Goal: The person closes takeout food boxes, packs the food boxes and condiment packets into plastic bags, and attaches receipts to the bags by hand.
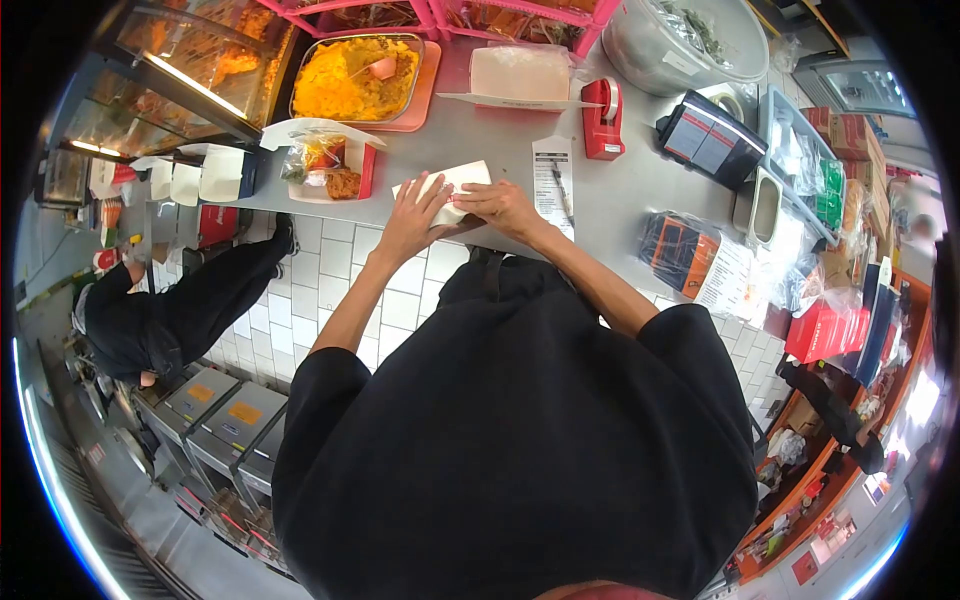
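Note:
Both my hands are on a small white box at the front edge of the steel counter. My left hand lies over the box's left side with its fingers spread. My right hand presses the right side with its fingers bent together. To the left stands an open box with fried food and a wrapped item in it. Right of my hands lies a printed slip with a pen on it.
A tray of yellow food, a closed larger box, a red tape dispenser and a tablet screen stand farther back. Wrapped packets lie at the right. Another person is at far left.

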### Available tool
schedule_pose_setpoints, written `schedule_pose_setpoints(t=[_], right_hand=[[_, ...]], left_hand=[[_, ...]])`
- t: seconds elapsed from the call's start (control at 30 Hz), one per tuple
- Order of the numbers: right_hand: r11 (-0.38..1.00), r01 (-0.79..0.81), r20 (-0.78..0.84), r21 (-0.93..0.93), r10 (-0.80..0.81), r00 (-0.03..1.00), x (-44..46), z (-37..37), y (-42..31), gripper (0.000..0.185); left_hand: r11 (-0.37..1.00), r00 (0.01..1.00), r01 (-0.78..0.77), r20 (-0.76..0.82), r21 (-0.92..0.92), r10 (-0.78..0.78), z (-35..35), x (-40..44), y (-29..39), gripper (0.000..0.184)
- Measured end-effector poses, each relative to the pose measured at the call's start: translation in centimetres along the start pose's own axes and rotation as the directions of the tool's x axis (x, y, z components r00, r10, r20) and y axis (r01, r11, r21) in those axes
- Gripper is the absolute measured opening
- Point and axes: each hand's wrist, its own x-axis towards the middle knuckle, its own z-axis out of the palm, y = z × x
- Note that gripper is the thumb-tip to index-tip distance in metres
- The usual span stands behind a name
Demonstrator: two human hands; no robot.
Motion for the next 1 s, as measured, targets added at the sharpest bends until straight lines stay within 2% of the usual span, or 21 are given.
schedule_pose_setpoints(t=[0.07, 0.1, 0.17, 0.3, 0.37, 0.47, 0.57, 0.6, 0.63, 0.67, 0.7, 0.77, 0.8, 0.83, 0.87, 0.9, 0.93, 1.0], right_hand=[[0.999, 0.033, 0.020, -0.016, -0.032, 0.999, -0.2, -0.1, 0.3, 0.025], [1.000, 0.011, 0.024, 0.013, -0.011, 1.000, -0.1, -0.1, 0.3, 0.024], [0.996, -0.037, 0.033, 0.075, 0.035, 0.999, -0.1, 0.1, 0.3, 0.023], [0.986, 0.122, 0.204, -0.111, -0.097, 0.974, -1.2, -0.6, 1.0, 0.042], [0.961, 0.195, 0.253, -0.197, -0.142, 0.957, -2.1, -0.8, 0.7, 0.053], [0.960, 0.204, 0.108, -0.192, -0.186, 0.977, -3.3, 0.0, 1.3, 0.053], [0.912, 0.226, 0.145, -0.341, -0.186, 0.972, -3.9, 0.2, 2.7, 0.052], [0.946, 0.166, 0.138, -0.277, -0.132, 0.982, -4.1, -0.2, 2.9, 0.050], [0.972, 0.099, 0.131, -0.212, -0.072, 0.989, -4.6, -0.6, 2.9, 0.047], [0.989, 0.026, 0.125, -0.148, -0.007, 0.992, -5.1, -1.1, 3.0, 0.045], [0.989, -0.053, -0.052, -0.139, 0.046, 0.998, -5.3, -1.8, 2.9, 0.042], [0.976, -0.196, -0.378, -0.093, 0.148, 0.914, -5.2, -5.1, 2.0, 0.035], [0.924, -0.298, -0.572, -0.238, 0.114, 0.812, -4.8, -7.5, 1.9, 0.027], [0.859, -0.432, -0.730, -0.276, 0.105, 0.676, -4.2, -9.5, 2.4, 0.028], [0.780, -0.616, -0.790, -0.110, 0.308, 0.531, -4.0, -11.0, 3.0, 0.031], [0.654, -0.754, -0.810, 0.070, 0.478, 0.340, -3.7, -12.4, 4.1, 0.036], [0.612, -0.757, -0.689, 0.231, 0.652, 0.317, -3.9, -13.4, 6.4, 0.039], [0.426, -0.745, -0.350, 0.514, 0.896, 0.272, -4.5, -15.0, 9.4, 0.045]], left_hand=[[0.996, 0.998, -0.035, 0.051, 0.081, 0.031, 0.0, -0.2, 0.0, 0.075], [0.998, 0.997, -0.054, -0.044, 0.033, 0.056, 0.4, -0.1, 0.0, 0.077], [0.998, 0.998, -0.042, -0.045, 0.041, 0.044, 1.0, -0.2, -0.2, 0.077], [0.984, 0.999, 0.011, 0.036, 0.177, -0.018, -0.2, -0.3, 1.1, 0.078], [0.997, 1.000, 0.024, 0.018, 0.071, -0.026, -0.1, -0.5, 1.0, 0.078], [0.999, 0.996, 0.049, -0.071, 0.007, -0.048, -0.2, -0.6, 1.5, 0.080], [0.991, 0.988, 0.088, -0.135, 0.100, -0.074, 0.8, -0.3, 1.4, 0.086], [0.984, 0.986, 0.096, -0.146, 0.149, -0.074, 1.2, 0.1, 1.1, 0.088], [0.989, 0.979, 0.086, -0.197, 0.117, -0.062, 0.9, 0.5, 0.9, 0.094], [0.986, 0.975, 0.140, -0.183, 0.090, -0.122, 0.8, 0.8, 1.0, 0.094], [0.980, 0.969, 0.191, -0.171, 0.061, -0.178, 0.4, 1.1, 1.6, 0.095], [0.946, 0.942, 0.321, -0.122, 0.044, -0.314, 0.2, 1.6, 3.6, 0.098], [0.928, 0.923, 0.369, -0.138, 0.043, -0.361, 0.6, 1.9, 4.3, 0.098], [0.908, 0.901, 0.417, -0.150, 0.042, -0.407, 1.1, 2.2, 5.0, 0.099], [0.885, 0.878, 0.463, -0.158, 0.041, -0.452, 1.7, 2.2, 5.5, 0.099], [0.889, 0.874, 0.453, -0.225, 0.058, -0.431, 2.6, 2.4, 5.7, 0.099], [0.885, 0.862, 0.463, -0.256, 0.046, -0.438, 3.2, 2.8, 5.9, 0.099], [0.877, 0.836, 0.480, -0.313, 0.018, -0.451, 4.1, 3.5, 6.8, 0.099]])
